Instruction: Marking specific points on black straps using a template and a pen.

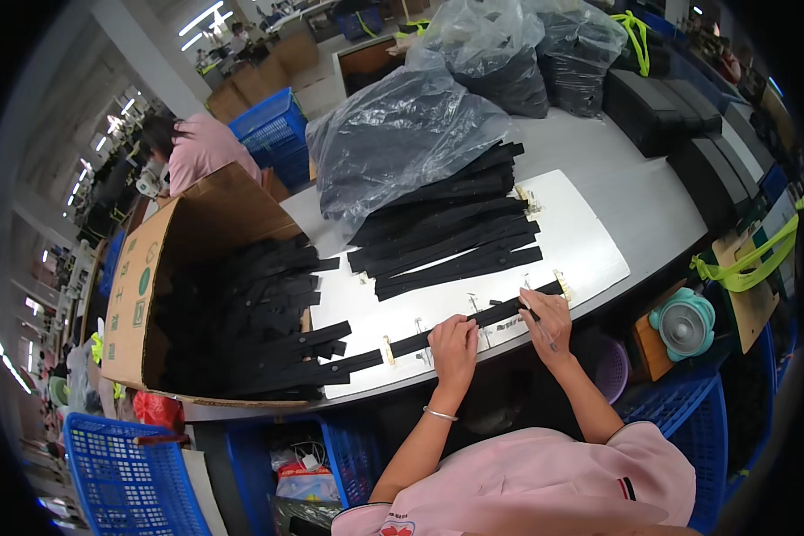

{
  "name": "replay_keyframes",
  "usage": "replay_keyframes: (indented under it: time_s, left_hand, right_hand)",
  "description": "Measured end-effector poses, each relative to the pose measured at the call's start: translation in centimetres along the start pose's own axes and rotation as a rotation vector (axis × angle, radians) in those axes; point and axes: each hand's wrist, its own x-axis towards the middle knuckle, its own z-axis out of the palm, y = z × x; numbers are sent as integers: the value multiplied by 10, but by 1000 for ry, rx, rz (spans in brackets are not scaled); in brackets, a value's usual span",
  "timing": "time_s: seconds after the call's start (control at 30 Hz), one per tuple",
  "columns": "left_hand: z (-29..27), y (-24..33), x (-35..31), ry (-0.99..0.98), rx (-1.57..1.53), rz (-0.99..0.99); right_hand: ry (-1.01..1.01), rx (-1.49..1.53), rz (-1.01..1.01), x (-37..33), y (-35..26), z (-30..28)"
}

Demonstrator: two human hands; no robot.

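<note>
Left hand [453, 344] grip, right hand [545, 314] grip | one black strap [473, 322] | one board [590, 241]

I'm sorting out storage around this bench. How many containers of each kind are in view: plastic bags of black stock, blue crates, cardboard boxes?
Clear plastic bags of black stock on the grey table: 3
Blue plastic lattice crates: 4
Open brown cardboard box of black strips: 1
Total: 8
</note>
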Motion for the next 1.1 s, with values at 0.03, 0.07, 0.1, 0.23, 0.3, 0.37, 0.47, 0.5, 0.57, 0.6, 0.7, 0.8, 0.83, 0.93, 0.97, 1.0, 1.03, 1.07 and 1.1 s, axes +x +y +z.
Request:
replay_keyframes:
  time_s: [0.03,0.07,0.1,0.23,0.3,0.37,0.47,0.5,0.57,0.6,0.7,0.8,0.83,0.93,0.97,1.0,1.03,1.07,1.1]
  left_hand:
    - [-1,-3,3,13,3,9]
    - [-1,-6,6,26,6,18]
    - [0,-2,2,30,3,12]
    - [0,6,-1,23,5,-1]
    - [0,6,0,22,8,2]
    - [1,7,0,6,16,-7]
    - [8,14,-1,2,33,25]
    - [11,19,2,2,36,26]
    - [23,32,8,-45,-56,98]
    - [27,39,12,-91,-86,116]
    - [53,51,27,-95,-181,195]
    - [73,42,38,-147,-140,202]
    - [73,43,43,-164,-110,187]
    - [71,44,43,-112,-139,221]
    - [72,47,42,-97,-138,220]
    - [71,47,42,-95,-136,213]
    - [72,48,41,-105,-139,207]
    - [72,49,41,-106,-140,205]
    - [72,49,40,-104,-138,203]
  right_hand:
    - [2,-111,-49,-2,5,-2]
    - [4,-223,-98,-2,11,-3]
    - [-2,-224,-102,-6,17,-11]
    - [14,-382,-198,-11,41,-32]
    - [44,-403,-174,-12,47,-34]
    - [70,-376,-139,-17,48,-28]
    - [107,-333,-96,-24,50,-23]
    - [122,-319,-84,-24,49,-22]
    - [125,-306,-89,-26,49,-24]
    - [127,-297,-90,-27,49,-23]
    - [121,-297,-90,-26,51,-24]
    - [122,-280,-92,-17,51,-21]
    - [123,-274,-90,-14,52,-20]
    - [100,-247,-69,-10,50,-23]
    - [85,-230,-54,-11,49,-27]
    - [82,-228,-40,-5,45,-30]
    - [75,-229,-30,-2,43,-32]
    - [89,-173,6,1,42,-33]
    - [103,-115,39,6,39,-35]
